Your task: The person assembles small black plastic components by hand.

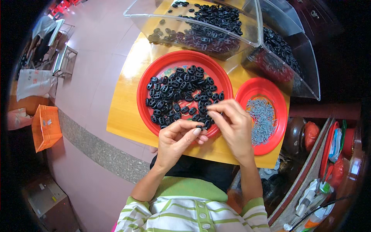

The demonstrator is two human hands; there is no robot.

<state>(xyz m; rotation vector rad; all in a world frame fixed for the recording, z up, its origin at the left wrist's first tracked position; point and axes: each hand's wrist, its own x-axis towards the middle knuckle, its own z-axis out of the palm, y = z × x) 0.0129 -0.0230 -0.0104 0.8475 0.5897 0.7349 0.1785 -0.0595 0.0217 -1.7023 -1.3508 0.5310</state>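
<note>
Over the near edge of a large red plate (141, 96), my left hand (172, 141) pinches a small black oval piece with two holes (200, 127) between thumb and fingertips. Close above it on the right, my right hand (236, 125) has its thumb and forefinger pressed together; whatever lies between them is too small to make out. Many loose black two-hole pieces (177, 89) are heaped in the large plate. Beside my right hand, a smaller red plate (284, 116) holds a pile of small grey screw-like pins (261, 123).
Both plates rest on a yellow table (123, 116). At its far side are a clear plastic bin (193, 22) and a second clear bin (307, 86), each with more black pieces. An orange bag (46, 127) stands on the floor at left; cluttered shelving (301, 170) flanks the table's right.
</note>
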